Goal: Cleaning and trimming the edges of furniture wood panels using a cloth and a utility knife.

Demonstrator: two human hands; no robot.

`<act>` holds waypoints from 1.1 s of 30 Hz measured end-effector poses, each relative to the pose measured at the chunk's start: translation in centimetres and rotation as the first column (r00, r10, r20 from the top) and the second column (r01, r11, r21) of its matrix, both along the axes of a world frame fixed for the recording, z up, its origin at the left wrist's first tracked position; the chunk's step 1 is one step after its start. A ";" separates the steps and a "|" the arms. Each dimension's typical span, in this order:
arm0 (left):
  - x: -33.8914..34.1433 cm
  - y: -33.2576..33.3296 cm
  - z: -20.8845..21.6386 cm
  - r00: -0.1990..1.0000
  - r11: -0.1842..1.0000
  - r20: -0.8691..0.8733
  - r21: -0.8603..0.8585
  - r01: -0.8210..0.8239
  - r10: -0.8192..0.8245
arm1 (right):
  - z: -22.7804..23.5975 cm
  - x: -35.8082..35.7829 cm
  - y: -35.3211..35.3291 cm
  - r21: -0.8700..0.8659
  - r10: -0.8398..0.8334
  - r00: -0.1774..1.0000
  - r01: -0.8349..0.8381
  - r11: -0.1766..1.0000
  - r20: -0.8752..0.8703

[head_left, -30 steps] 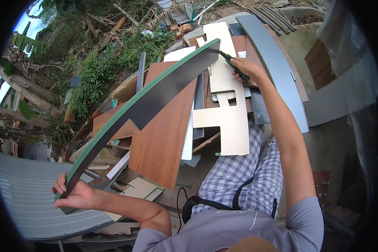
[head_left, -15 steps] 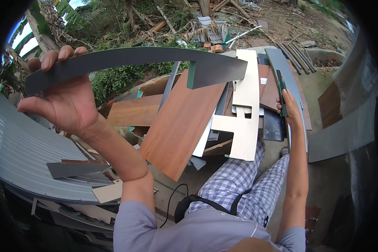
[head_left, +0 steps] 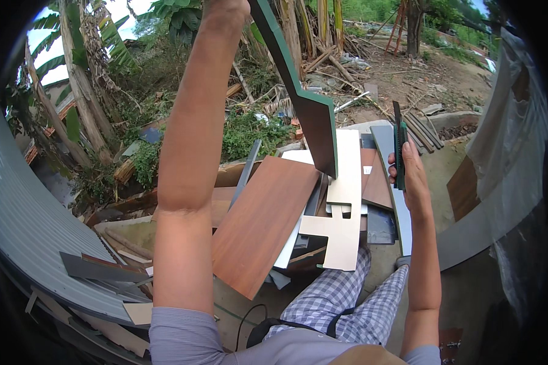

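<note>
My left hand (head_left: 228, 8) is raised high at the top edge, its fingers cut off by the frame. From it hangs a long, curved dark cutout board (head_left: 315, 121) with a green edge and a step along one side. The board's lower tip overlaps a pale cutout board (head_left: 341, 234) that has notches and a side tab. My right hand (head_left: 416, 176), on the right, is wrapped round a green utility knife (head_left: 400, 155) with its dark blade pointing up. The knife is apart from the hanging board.
A reddish-brown wood panel (head_left: 265, 222) lies slanted on a pile of boards. Beside my right hand lies a long grey panel (head_left: 386, 158). Corrugated metal sheeting (head_left: 36, 225) lies at left; plastic sheeting (head_left: 499, 146) hangs at right. Plants and branches fill the background.
My left hand has risen and swung right, turning the dark board from nearly level to steeply hanging. The view has tilted up; my right hand still holds the knife.
</note>
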State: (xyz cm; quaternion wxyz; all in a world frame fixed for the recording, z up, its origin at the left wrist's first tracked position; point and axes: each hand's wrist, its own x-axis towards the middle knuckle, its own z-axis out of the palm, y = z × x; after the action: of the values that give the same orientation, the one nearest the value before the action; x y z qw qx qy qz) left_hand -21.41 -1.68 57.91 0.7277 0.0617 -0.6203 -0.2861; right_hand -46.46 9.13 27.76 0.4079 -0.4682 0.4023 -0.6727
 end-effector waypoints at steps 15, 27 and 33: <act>-0.6 0.5 3.3 0.862 0.951 0.405 -0.180 -0.252 0.305 | 23.0 12.0 -0.1 -0.428 0.150 0.941 -0.275 0.861 -0.303; 0.5 -3.8 3.4 0.888 0.860 0.149 -0.359 -0.362 0.436 | 21.8 9.0 -2.2 -0.120 0.219 0.835 -0.319 0.940 -0.505; -1.0 -4.2 2.8 0.945 0.885 0.104 -0.393 -0.248 0.311 | 20.7 8.5 -1.7 -0.049 0.155 0.758 -0.240 0.970 -0.634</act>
State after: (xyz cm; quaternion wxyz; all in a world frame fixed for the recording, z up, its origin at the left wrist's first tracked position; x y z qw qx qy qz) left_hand -22.36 -5.91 60.73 0.7060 0.0340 -0.7057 -0.0480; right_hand -37.96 7.44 48.48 0.2894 -0.7293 0.4193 -0.4566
